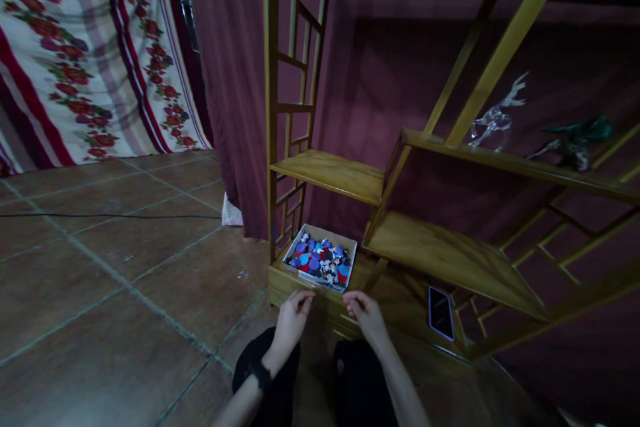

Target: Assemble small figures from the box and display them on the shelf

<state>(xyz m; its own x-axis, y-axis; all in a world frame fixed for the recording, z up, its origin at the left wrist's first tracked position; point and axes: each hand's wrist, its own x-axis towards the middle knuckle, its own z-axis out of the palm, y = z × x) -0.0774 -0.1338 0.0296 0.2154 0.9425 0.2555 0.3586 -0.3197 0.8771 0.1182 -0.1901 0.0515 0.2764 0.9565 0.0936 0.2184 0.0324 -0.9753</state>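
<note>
A shallow white box (pixel 353 248) full of small red, blue and purple pieces rests on the lowest board of a wooden shelf unit (pixel 330 173). My left hand (pixel 293 317) hovers just in front of the box's near edge, fingers curled inward. My right hand (pixel 365 315) is beside it, slightly right of the box, fingers also curled. Whether either hand pinches anything is too small to tell. Both hands sit close together above my dark-trousered knees.
A phone (pixel 441 313) lies on the bottom board to the right. A clear glass deer (pixel 497 117) and a dark green figurine (pixel 575 137) stand on an upper shelf. Maroon curtain behind, floral cloth (pixel 85 47) at left, a black cable (pixel 100 216) across the tiled floor.
</note>
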